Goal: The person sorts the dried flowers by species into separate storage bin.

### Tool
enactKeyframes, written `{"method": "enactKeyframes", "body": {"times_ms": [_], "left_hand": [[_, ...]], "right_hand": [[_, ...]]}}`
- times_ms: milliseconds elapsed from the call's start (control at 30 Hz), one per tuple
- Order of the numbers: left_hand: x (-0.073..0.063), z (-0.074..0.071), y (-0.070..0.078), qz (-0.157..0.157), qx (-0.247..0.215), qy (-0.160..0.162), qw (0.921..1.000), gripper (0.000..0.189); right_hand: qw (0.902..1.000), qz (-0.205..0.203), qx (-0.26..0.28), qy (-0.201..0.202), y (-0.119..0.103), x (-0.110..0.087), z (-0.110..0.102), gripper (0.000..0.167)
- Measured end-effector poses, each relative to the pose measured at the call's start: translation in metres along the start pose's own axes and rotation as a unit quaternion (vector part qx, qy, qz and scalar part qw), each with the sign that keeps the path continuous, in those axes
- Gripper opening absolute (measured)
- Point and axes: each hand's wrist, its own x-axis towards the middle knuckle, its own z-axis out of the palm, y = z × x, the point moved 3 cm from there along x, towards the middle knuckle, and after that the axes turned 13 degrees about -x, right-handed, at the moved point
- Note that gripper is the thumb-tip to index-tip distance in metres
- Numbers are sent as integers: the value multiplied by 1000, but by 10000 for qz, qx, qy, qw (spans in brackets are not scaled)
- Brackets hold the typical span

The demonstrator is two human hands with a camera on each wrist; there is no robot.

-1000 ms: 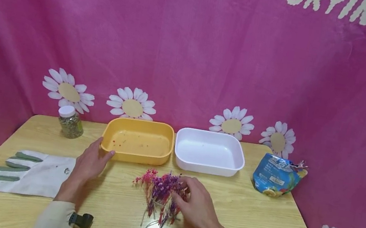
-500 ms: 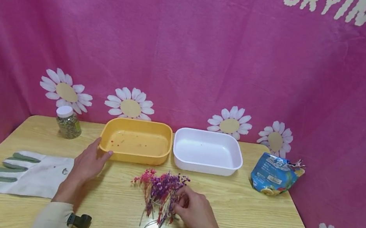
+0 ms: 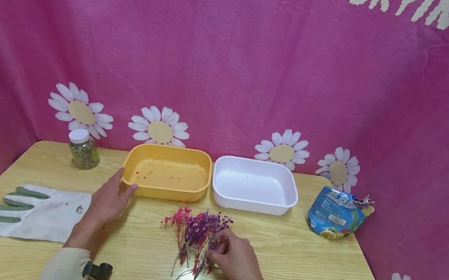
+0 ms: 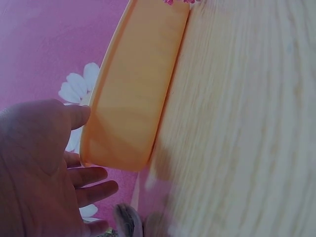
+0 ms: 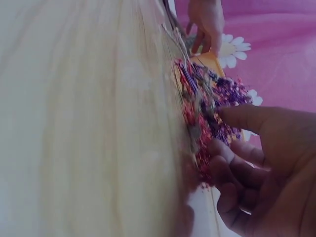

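A bunch of small dried flowers (image 3: 199,230), pink and purple with thin stems tied by cord, lies on the table before the trays. My right hand (image 3: 237,260) is at the bunch's right side, its thumb and curled forefinger pinching some stems. In the right wrist view, the dried flowers (image 5: 210,118) sit between thumb and forefinger, with the other fingers curled. At the left front corner of the yellow tray (image 3: 174,195), my left hand (image 3: 108,200) rests with its thumb on the rim. The left wrist view shows that hand's fingers (image 4: 96,192) loosely extended beside the tray.
A white tray (image 3: 252,205) stands right of the yellow one, which holds a few tiny bits. A lidded jar (image 3: 85,154) stands back left. A white and green glove (image 3: 39,214) lies left. A blue pouch (image 3: 333,214) sits at the right on the table (image 3: 308,278).
My right hand has moved slightly down along the bunch, and its thumb and forefinger have come closer together at the stems. The left hand has stayed at the yellow tray's corner.
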Motion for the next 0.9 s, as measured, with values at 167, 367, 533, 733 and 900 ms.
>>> {"method": "enactKeyframes", "body": {"times_ms": [167, 367, 533, 733, 900], "left_hand": [[-1, 0, 0, -3, 31, 27, 10000, 76], [-1, 1, 1, -62, -17, -9, 10000, 76], [0, 2, 0, -52, -70, -11, 10000, 76], [0, 2, 0, 56, -41, -38, 10000, 76], [-1, 2, 0, 80, -27, -20, 10000, 76]], "right_hand": [[9990, 147, -300, 301, -2, 1, 5, 33], [9979, 260, -315, 505, -1, 1, 5, 26], [9978, 294, -181, 574, -1, 1, 2, 24], [9972, 190, -101, 720, 2, 2, -10, 25], [9962, 43, -433, 757, 9, 4, -19, 23]]}}
